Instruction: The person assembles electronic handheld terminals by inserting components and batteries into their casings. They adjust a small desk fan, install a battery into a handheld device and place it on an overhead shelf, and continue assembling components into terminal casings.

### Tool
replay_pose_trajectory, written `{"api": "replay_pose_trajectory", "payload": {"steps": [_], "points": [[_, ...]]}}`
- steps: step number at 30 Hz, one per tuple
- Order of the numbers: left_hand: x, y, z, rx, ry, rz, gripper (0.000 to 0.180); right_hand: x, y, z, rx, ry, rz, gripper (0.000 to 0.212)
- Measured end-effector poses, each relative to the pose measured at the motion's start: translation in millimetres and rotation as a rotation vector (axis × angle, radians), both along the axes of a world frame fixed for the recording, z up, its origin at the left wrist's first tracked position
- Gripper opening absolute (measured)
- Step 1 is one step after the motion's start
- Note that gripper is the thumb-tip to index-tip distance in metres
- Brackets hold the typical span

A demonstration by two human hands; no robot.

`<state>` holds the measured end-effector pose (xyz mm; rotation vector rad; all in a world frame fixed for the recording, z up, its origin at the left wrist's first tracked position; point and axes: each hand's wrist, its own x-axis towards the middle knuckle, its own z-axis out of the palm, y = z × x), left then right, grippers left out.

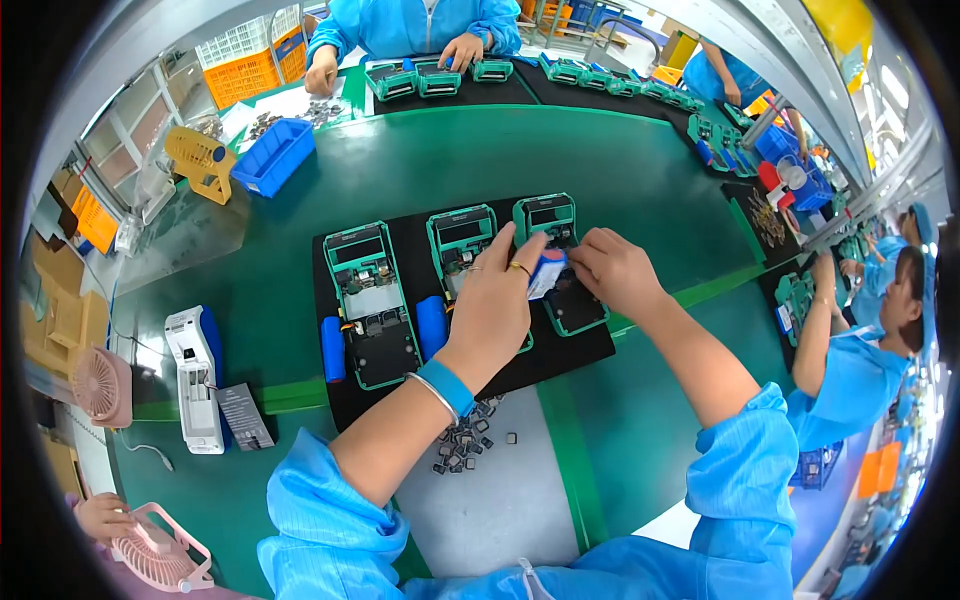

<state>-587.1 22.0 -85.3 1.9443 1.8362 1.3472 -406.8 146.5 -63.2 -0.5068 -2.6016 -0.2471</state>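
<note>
Three green-framed device housings lie in a row on a black mat: a left one (372, 300), a middle one (462, 232) and a right one (580, 310). My left hand (490, 310) is closed on a blue battery pack (547, 274) with a white label, tilted over the right housing. Beside the pack, the fingers of my right hand (622, 275) are pinched together at that housing; what they hold is too small to see. One blue battery (333, 348) lies by the left housing, another blue battery (432, 325) by the middle one, which my left hand partly covers.
Small metal parts (466, 445) lie in a pile nearer me. To the left are a white-and-blue device (196, 380), a blue bin (273, 157) and a yellow fan (201, 163). Across the table a co-worker's hands (462, 52) touch similar housings. More people work at the right.
</note>
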Motion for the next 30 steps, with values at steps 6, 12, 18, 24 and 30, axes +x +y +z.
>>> {"api": "replay_pose_trajectory", "payload": {"steps": [6, 12, 18, 24, 30], "points": [[14, -13, 11, 0.225, 0.411, -0.083, 0.051, -1, 5, -4, 0.097, -0.084, 0.037, 0.014], [21, -34, -12, 0.003, 0.477, -0.161, 0.041, -8, 11, -2, 0.196, -0.129, 0.104, 0.015], [22, -34, -19, 0.032, 0.466, -0.163, 0.045, -11, 14, -1, 0.259, -0.239, 0.091, 0.016], [24, -34, -25, 0.053, 0.492, -0.122, 0.044, -16, 15, 3, 0.272, -0.26, 0.099, 0.016], [24, -35, -24, 0.048, 0.507, -0.118, 0.044, -8, 12, -1, 0.244, -0.257, 0.091, 0.018]]}}
